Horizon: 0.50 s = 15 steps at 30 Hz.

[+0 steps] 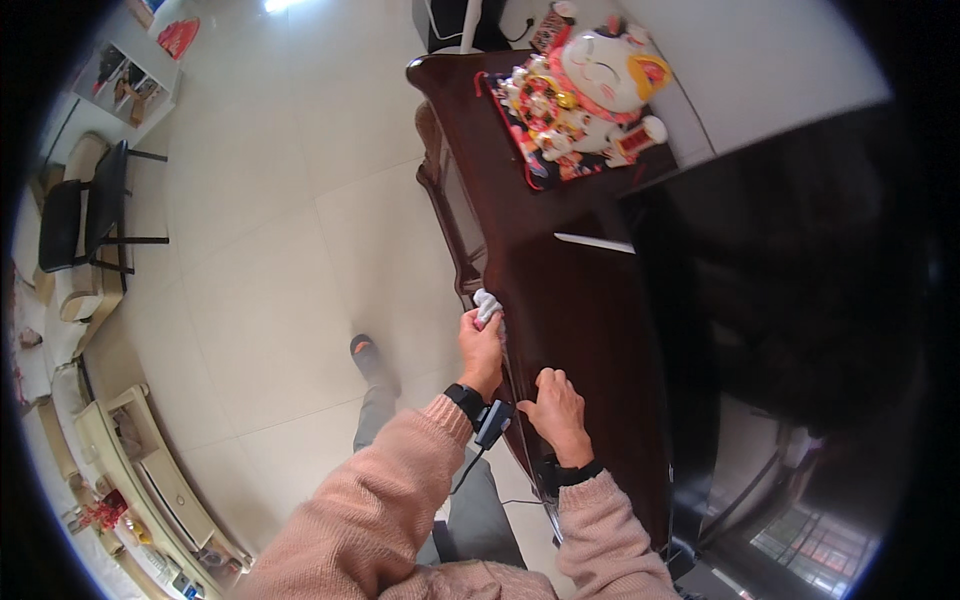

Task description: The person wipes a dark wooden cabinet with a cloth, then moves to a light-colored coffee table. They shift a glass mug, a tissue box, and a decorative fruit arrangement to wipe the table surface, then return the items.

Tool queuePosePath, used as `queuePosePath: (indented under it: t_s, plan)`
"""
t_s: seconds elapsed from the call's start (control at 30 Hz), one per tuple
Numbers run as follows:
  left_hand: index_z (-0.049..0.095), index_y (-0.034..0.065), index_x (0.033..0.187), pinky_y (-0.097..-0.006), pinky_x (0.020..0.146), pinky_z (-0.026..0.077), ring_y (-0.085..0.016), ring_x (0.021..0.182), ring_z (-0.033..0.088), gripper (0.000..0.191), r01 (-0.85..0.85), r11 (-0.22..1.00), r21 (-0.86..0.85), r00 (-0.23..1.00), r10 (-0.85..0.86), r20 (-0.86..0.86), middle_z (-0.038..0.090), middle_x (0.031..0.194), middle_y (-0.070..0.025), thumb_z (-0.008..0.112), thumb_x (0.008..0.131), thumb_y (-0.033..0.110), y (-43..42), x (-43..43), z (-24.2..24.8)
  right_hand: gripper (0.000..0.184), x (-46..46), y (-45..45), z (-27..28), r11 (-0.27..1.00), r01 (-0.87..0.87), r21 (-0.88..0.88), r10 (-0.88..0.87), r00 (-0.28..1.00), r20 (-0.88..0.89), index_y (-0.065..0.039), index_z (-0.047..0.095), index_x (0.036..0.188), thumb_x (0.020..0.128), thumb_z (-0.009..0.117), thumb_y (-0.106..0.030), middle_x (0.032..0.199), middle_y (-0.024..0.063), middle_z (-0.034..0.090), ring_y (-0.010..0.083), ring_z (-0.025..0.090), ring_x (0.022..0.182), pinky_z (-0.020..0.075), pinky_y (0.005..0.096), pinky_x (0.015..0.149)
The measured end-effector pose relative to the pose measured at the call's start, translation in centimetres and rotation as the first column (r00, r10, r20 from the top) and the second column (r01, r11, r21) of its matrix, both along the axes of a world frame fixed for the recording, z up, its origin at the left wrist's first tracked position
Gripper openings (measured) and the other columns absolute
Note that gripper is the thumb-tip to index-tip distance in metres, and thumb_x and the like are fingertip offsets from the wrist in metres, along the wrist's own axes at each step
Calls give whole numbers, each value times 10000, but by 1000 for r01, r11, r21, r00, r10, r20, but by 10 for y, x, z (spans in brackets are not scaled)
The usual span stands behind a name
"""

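Observation:
My left hand (pixel 480 352) grips a crumpled pale cloth (pixel 487 304) against the front edge of a dark, glossy wooden TV cabinet (pixel 600 330). Part of the cloth hangs down beside the edge, partly hidden by my fingers. Over the cabinet top, close to the same edge, is my right hand (pixel 557 412). It holds nothing; the thumb stands away from the bent fingers, and the fingertips appear to rest on the wood.
A large television (pixel 787 270) stands on the cabinet, with a silver foot (pixel 595 242) jutting forward. A ceramic lucky cat (pixel 600 82) sits on a patterned cushion (pixel 551 176) at the far end. Chairs (pixel 105 202) and a cream cabinet (pixel 161 487) stand left across the tiled floor (pixel 262 262).

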<state>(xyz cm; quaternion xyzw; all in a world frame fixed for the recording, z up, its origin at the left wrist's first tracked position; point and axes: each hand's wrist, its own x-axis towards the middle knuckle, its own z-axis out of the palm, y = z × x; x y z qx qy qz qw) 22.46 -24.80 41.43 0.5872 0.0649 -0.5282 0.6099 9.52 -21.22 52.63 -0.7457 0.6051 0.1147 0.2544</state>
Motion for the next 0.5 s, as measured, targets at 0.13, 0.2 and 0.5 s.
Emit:
queuePosePath:
  t_s: [0.13, 0.2, 0.5]
  plan:
    - [581, 62, 1126, -242, 591, 438, -67, 688, 515, 215, 10, 1000, -29, 1000, -11, -14, 592, 860, 19, 701, 953, 108, -29, 46, 12, 510, 19, -13, -5, 996, 52, 72, -40, 987, -157, -14, 536, 1054, 735, 881, -212, 1082, 226, 610, 421, 640, 1032, 552, 499, 851]
    - [577, 57, 1153, -256, 655, 480, -92, 789, 572, 217, 98, 995, -34, 995, -97, 24, 644, 959, -12, 678, 968, 107, -57, 74, 19, 514, 25, -17, -8, 992, 87, 93, -67, 978, -198, -5, 545, 1055, 726, 888, -202, 1088, 236, 617, 428, 640, 1041, 551, 501, 857]
    - [521, 48, 1144, -279, 632, 512, -125, 792, 588, 190, 135, 991, 3, 991, -135, -6, 654, 1007, -43, 627, 992, 89, -166, 145, 13, 521, 38, -24, -13, 955, 242, 171, -183, 936, -302, 20, 561, 1069, 705, 899, -134, 1129, 256, 613, 444, 630, 1065, 548, 499, 890]
